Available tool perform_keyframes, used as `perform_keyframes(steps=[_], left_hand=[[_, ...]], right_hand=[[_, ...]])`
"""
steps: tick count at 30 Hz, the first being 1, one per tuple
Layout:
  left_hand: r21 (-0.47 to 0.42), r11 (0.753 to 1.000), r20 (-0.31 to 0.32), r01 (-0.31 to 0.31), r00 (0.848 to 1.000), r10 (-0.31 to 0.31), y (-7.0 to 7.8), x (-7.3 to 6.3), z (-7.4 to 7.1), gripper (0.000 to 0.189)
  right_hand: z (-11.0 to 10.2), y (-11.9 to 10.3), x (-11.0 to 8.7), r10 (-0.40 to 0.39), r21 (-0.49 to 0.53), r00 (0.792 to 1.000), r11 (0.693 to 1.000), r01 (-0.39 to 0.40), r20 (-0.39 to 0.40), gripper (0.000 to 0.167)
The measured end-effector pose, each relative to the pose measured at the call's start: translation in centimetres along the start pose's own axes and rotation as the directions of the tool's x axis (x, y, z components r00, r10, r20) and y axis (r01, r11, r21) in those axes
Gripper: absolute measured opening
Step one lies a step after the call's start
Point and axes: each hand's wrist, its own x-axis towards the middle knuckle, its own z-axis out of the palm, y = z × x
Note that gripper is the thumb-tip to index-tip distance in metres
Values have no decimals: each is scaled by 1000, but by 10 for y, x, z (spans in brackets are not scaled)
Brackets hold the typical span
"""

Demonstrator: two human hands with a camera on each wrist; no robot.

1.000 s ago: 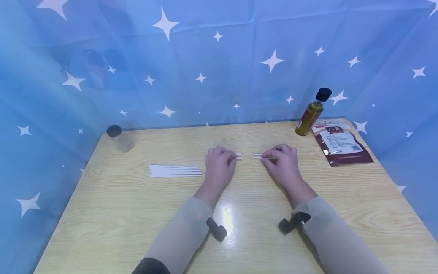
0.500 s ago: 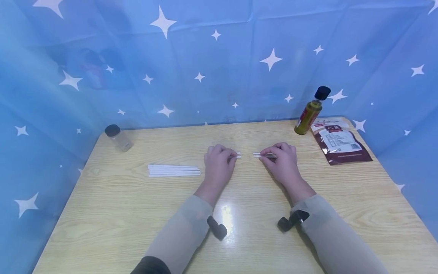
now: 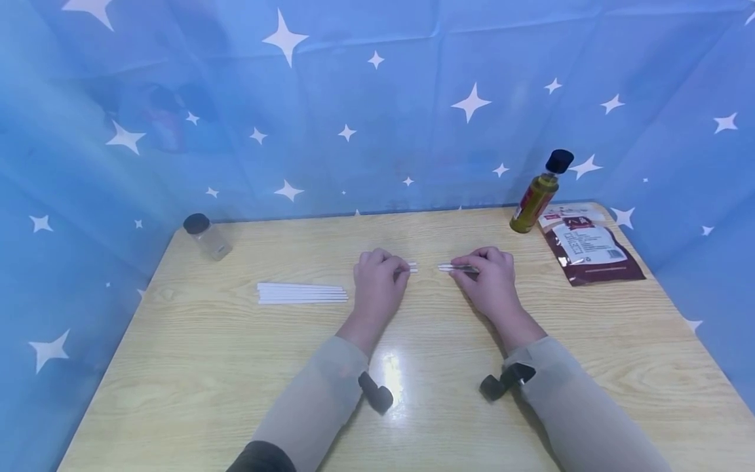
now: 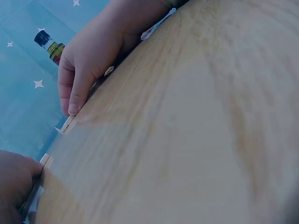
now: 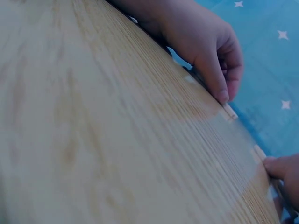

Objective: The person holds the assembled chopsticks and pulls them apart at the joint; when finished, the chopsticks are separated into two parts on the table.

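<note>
My left hand (image 3: 376,282) pinches the thin white sticks (image 3: 413,267) between thumb and fingers, low over the table; their short ends stick out to the right. Facing it, my right hand (image 3: 486,276) pinches similar white sticks (image 3: 445,267), whose ends point left. A small gap lies between the two sets of ends, and the rest of each set is hidden by the hands. In the left wrist view the right hand (image 4: 91,56) has its thumb and fingertips down at the stick ends. Left of my left hand lies a row of several white sticks (image 3: 302,294).
A clear jar with a black lid (image 3: 208,236) stands at the back left. At the back right are a bottle of yellow-green liquid with a black cap (image 3: 535,200) and a dark red and white packet (image 3: 590,249). A blue star-patterned cloth (image 3: 407,118) hangs behind the wooden table (image 3: 194,367).
Both hands keep their grip on the sticks and stay almost still. The head view shifts slightly.
</note>
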Motion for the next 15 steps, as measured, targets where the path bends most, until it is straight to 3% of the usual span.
perform_keyframes(steps=[9,15], left_hand=[[-58,993,-102,-106,990,99,1,-4,-2,5],[-79,990,-122,-117,987,107,1,-6,-5,6]], right_hand=[[0,0,0,-14,23,1000,1000,14,-12,12],[1,1,0,-23,19,999,1000,24,-24,11]])
